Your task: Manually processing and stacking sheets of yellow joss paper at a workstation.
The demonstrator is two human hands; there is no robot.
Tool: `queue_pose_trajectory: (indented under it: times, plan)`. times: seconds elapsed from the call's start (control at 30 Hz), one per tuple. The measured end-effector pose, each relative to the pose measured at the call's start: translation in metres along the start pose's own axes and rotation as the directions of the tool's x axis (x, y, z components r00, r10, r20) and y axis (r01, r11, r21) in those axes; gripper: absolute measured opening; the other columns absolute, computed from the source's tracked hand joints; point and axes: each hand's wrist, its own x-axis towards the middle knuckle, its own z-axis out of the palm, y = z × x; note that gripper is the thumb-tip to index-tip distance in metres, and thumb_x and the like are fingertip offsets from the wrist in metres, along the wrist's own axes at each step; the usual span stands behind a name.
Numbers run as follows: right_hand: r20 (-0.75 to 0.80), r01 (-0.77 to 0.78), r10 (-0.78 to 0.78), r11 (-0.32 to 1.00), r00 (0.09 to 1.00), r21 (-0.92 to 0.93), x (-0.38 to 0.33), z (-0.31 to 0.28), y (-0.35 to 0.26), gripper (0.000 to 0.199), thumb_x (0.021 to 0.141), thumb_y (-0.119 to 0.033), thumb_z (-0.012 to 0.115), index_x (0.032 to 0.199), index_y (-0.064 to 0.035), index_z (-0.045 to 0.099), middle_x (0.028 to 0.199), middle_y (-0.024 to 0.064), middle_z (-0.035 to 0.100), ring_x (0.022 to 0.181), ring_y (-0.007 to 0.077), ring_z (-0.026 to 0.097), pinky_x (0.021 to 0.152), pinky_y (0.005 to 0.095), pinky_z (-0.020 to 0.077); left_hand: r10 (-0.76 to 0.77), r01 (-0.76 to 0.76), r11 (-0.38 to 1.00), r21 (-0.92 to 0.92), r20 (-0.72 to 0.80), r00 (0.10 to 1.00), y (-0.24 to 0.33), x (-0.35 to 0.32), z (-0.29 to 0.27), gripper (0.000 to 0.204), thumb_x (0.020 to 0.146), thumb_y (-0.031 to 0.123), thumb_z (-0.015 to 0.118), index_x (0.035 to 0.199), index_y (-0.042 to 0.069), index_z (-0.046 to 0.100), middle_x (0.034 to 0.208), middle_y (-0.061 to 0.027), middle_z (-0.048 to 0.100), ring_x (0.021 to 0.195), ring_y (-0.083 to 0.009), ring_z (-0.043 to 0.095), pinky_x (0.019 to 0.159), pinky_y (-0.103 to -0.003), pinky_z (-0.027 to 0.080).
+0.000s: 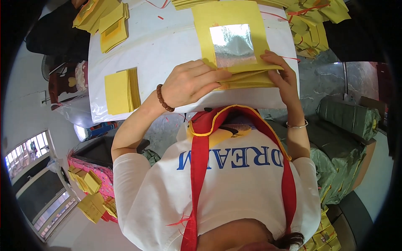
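A sheet of yellow joss paper (228, 14) with a shiny silver foil square (233, 42) lies on the white-covered table, on top of other yellow layers. Its near edge is bent up into loose folds (247, 79). My left hand (186, 81), with a brown bead bracelet at the wrist, presses curled fingers on the left end of the folds. At the right end, my right hand (284, 77) grips the folded edge between thumb and fingers. Part of the lower layers is hidden by my hands.
A stack of folded yellow papers (121, 92) stands at the table's left, with more bundles (113, 27) at the far left. Yellow bundles with red ties (312, 31) lie at the far right. Green wrapped bales (335, 154) stand on the right, beside me.
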Motion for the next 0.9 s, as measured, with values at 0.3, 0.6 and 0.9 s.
queue_pose_trajectory:
  times: [0.3,0.6,0.9]
  plan:
    - [-0.009,0.006,-0.006,0.996,1.000,0.091,-0.002,0.004,-0.012,0.033,0.078,-0.003,0.058,0.112,-0.0042,0.059,0.118,0.0060,0.058,0.126,0.0245,0.041,0.105,0.0349,0.0289,-0.192,0.196,0.963,-0.187,0.040,0.981,-0.003,0.004,-0.003,0.021,0.086,0.009,0.057,0.106,0.006,0.061,0.090,-0.0107,0.065,0.076,-0.0272,0.062,0.066,-0.034,0.050]
    - [-0.074,0.003,-0.005,1.000,0.997,-0.031,0.004,0.002,0.004,0.025,0.079,0.002,0.059,0.103,-0.0033,0.061,0.109,0.0069,0.061,0.120,0.0250,0.047,0.100,0.0341,0.0357,-0.010,0.010,1.000,0.016,-0.044,0.999,0.001,0.006,-0.002,0.036,0.076,0.007,0.064,0.111,0.006,0.059,0.095,-0.0058,0.064,0.081,-0.0239,0.059,0.071,-0.033,0.045]
    - [0.109,0.143,-0.131,0.983,0.985,-0.115,0.016,-0.019,0.002,0.034,0.071,0.000,0.065,0.105,-0.0060,0.062,0.118,0.0084,0.058,0.121,0.0265,0.045,0.100,0.0343,0.0359,-0.182,0.161,0.976,-0.147,-0.141,0.973,-0.029,-0.006,0.019,0.038,0.071,0.005,0.063,0.108,0.007,0.060,0.092,-0.0053,0.065,0.083,-0.0250,0.058,0.077,-0.034,0.043]
